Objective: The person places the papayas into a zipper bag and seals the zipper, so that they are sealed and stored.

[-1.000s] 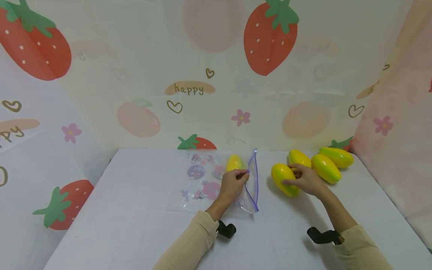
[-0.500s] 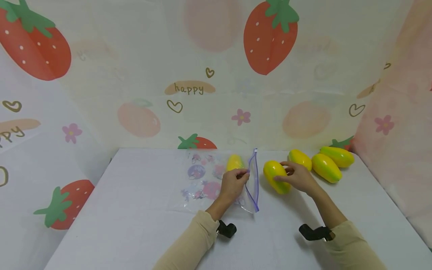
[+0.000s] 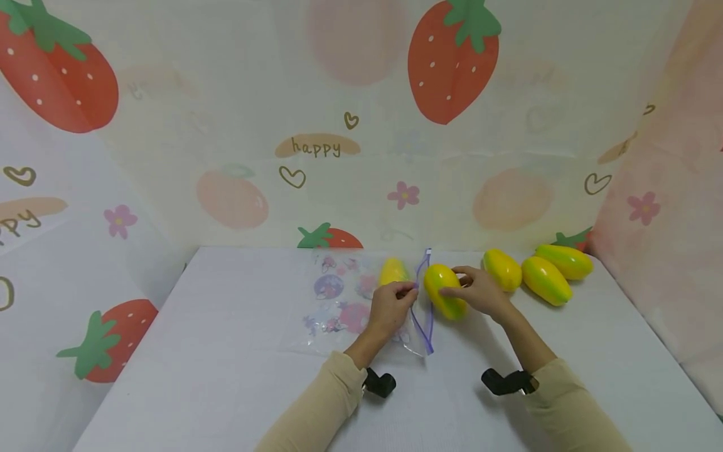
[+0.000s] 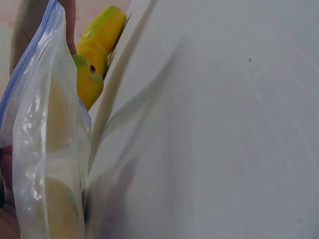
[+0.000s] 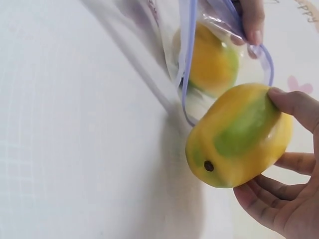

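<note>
With its thumb and fingers, my left hand (image 3: 388,311) pinches the purple-edged rim of a clear zip bag (image 3: 310,336) printed with pink and purple pictures. The bag's mouth gapes towards the right. One yellow-green mango (image 3: 392,271) lies inside it, partly behind the left hand; the right wrist view also shows this mango (image 5: 214,59) through the plastic. My right hand (image 3: 481,290) grips another mango (image 3: 443,292) just at the bag's mouth, overlapping the rim in the head view. In the right wrist view, the held mango (image 5: 239,139) has a dark stem spot.
Several more mangoes rest at the back right of the white table (image 3: 226,389): one alone (image 3: 503,270), and a pair with a front mango (image 3: 546,281) and a rear mango (image 3: 565,262). A strawberry-patterned wall sheet (image 3: 361,213) stands behind the table.
My right hand has carried its mango leftwards, away from the other mangoes and up to the bag's mouth. The left hand and the bag have stayed in place.
</note>
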The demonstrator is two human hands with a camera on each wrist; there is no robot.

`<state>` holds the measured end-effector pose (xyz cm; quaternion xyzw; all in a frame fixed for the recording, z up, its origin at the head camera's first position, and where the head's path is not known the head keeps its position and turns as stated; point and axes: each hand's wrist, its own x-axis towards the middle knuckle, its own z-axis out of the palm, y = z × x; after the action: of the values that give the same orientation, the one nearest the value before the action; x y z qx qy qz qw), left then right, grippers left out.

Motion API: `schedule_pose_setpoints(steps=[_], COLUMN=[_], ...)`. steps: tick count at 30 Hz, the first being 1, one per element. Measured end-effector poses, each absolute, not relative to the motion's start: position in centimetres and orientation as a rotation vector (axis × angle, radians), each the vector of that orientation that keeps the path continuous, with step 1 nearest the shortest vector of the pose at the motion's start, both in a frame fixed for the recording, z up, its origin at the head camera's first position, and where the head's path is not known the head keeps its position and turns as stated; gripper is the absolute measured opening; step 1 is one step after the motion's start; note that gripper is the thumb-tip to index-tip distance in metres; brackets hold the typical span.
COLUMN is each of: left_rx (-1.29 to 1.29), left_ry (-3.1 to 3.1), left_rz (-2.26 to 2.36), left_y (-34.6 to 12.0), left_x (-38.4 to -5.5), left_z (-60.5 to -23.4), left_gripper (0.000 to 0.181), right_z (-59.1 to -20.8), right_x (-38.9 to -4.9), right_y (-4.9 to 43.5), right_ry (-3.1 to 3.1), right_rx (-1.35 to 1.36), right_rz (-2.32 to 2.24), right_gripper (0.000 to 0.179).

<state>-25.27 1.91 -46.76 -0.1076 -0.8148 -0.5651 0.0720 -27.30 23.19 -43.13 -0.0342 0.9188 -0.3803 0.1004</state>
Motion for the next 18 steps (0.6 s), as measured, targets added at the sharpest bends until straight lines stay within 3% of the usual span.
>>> schedule_pose_setpoints(steps=[18], left_rx=[-0.374], left_ry=[-2.463], left_rz=[-1.693], left_y=[2.0], left_x=[-25.4], left_z=[-46.8], left_gripper=[0.023], right_z=[-44.2], right_x=[-28.2], right_y=[20.2], right_ry=[2.704], right_rx=[-0.020], right_rz=[-1.229], right_gripper=[0.077])
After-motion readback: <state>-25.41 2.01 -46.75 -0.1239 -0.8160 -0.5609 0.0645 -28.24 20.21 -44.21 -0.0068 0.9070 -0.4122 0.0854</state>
